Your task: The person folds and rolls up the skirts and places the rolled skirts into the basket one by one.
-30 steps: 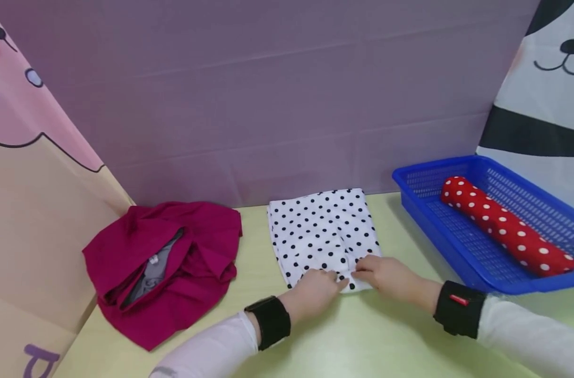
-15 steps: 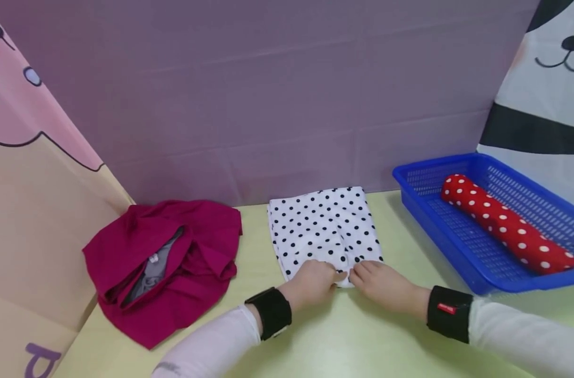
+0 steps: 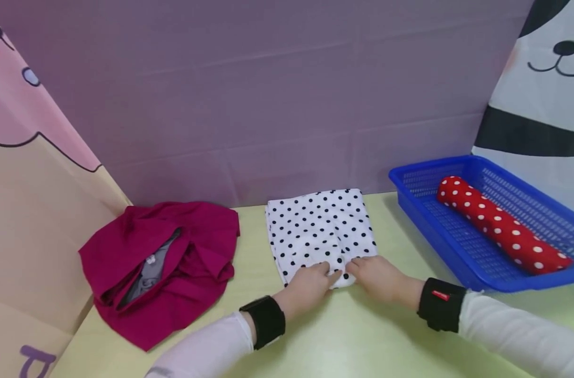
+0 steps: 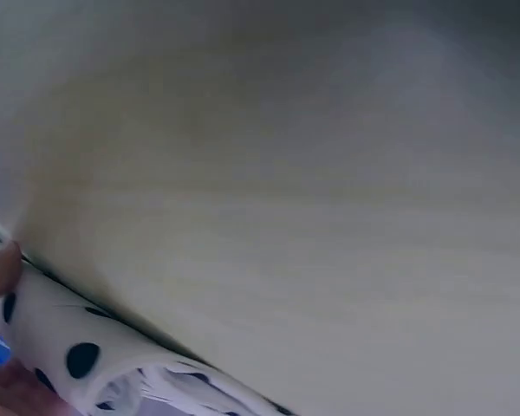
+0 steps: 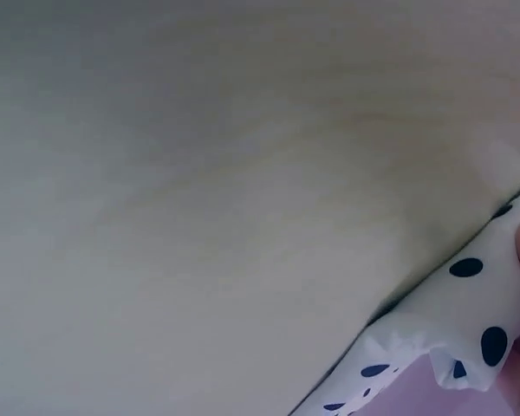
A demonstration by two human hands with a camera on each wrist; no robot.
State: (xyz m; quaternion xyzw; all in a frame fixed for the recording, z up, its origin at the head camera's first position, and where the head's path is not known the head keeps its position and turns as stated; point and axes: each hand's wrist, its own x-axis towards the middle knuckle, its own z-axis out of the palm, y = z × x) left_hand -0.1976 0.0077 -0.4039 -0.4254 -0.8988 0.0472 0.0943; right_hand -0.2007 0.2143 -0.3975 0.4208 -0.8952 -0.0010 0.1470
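Observation:
A folded white cloth with black dots (image 3: 317, 226) lies against the back wall, its near edge turned up into a small roll. My left hand (image 3: 307, 287) grips this edge near its middle, thumb and index finger showing in the head view. Close beside it on the right, my right hand (image 3: 380, 278) pinches the same edge. In the left wrist view the rolled cloth (image 4: 56, 334) sits between thumb and fingers at the lower left. The right wrist view has the dotted roll (image 5: 468, 303) at lower right, with the thumb tip on it; most of that hand is out of frame.
A crumpled maroon garment (image 3: 197, 294) with grey inside lies at the left. On the right stands a blue plastic basket (image 3: 433, 236) holding a red roll with white dots (image 3: 499, 223). A purple backdrop (image 3: 249, 105) closes off the pale yellow table (image 3: 343, 346).
Both hands have stayed at the near edge, their fingers shifting on the roll. The right hand has come slightly left, nearer the left hand. The head view has moved a little.

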